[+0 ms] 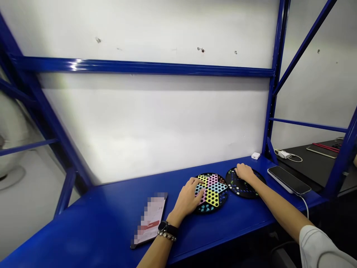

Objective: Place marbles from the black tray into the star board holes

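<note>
In the head view, a round Chinese checkers board [213, 198] lies on the blue shelf, with a star in yellow, pink and light blue dotted with holes. Coloured marbles fill the board's black rim. Over the star's left side rests my left hand [188, 197], fingers spread and holding nothing. Beside the board, nearly touching it, sits a black round tray [245, 190] with several small marbles in it. My right hand [244, 172] reaches into that tray's far side with its fingers curled together. Whatever is between those fingertips is hidden.
A tablet-like flat thing with a partly blurred screen [152, 221] lies left of my left arm. Further right are a phone [290, 179] on a white block with a cable, and a white charger [255, 156]. Blue frame posts [272, 89] stand around the shelf [111, 219].
</note>
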`<state>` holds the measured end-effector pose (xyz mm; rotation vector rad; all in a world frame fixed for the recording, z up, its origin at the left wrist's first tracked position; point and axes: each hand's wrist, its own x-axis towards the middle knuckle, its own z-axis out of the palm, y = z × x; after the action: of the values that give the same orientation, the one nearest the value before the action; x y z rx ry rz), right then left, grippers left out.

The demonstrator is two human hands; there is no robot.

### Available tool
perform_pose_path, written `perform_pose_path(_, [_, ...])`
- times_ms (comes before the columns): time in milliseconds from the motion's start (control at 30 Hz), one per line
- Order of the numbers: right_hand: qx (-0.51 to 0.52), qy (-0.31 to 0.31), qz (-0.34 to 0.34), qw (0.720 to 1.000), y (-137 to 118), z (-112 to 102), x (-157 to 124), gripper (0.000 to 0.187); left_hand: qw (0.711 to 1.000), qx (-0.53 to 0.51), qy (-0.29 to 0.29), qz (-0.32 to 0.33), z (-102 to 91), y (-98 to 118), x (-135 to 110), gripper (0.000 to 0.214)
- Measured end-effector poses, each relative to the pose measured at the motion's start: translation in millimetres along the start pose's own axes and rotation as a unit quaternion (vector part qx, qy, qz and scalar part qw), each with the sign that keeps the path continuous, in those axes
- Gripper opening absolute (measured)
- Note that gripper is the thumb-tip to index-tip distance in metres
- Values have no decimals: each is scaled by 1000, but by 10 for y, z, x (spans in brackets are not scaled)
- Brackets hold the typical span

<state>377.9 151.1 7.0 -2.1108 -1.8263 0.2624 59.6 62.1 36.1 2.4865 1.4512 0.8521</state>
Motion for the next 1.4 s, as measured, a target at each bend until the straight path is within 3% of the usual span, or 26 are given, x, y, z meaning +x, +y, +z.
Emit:
perform_pose_path(133, [114, 14, 16, 993, 78, 1, 19, 16, 1000, 6, 11, 3, -7, -3, -1, 24])
perform_pose_path(233, [254, 22, 29, 967, 162, -64, 43, 27, 1000, 8, 13, 1, -9, -2, -2, 25])
perform_pose_path(300, [365, 27, 40, 930, 229, -160, 62, 31, 1000, 8, 11, -1, -9, -1, 0, 25])
perform_pose_path(433, [567, 41, 65, 820, 340, -378, 84, 31, 1000, 7, 3, -1, -5, -4, 8, 26])
perform_pose_path(600, [710, 31, 105, 695, 381, -438, 35, 34, 1000, 19, 3, 0, 3, -24, 11, 26])
perform_pose_path(700, [750, 27, 120, 650, 375, -418, 9, 34, 1000, 20, -2, 3, 0, -29, 9, 25])
perform_pose_path(767, [757, 30, 128, 641, 370, -412, 12, 34, 1000, 15, -7, 3, -5, -29, 8, 25])
perform_pose_path(833, [746, 37, 135, 652, 362, -404, 33, 35, 1000, 12, -12, 4, -10, -27, 10, 25])
perform_pose_path(933, [694, 55, 143, 703, 336, -356, 91, 34, 1000, 10, -12, 4, -11, -26, 13, 25])
perform_pose_path(1100, [513, 99, 136, 842, 283, -186, 146, 29, 1000, 7, -9, 5, -5, -30, 14, 25])
perform_pose_path(1233, [318, 92, 88, 939, 226, -63, 90, 29, 1000, 7, -7, 7, -12, -19, 14, 24])
perform_pose_path(1400, [135, 33, 9, 990, 60, 24, 20, 20, 1000, 8, -8, 3, -28, 3, 13, 26])
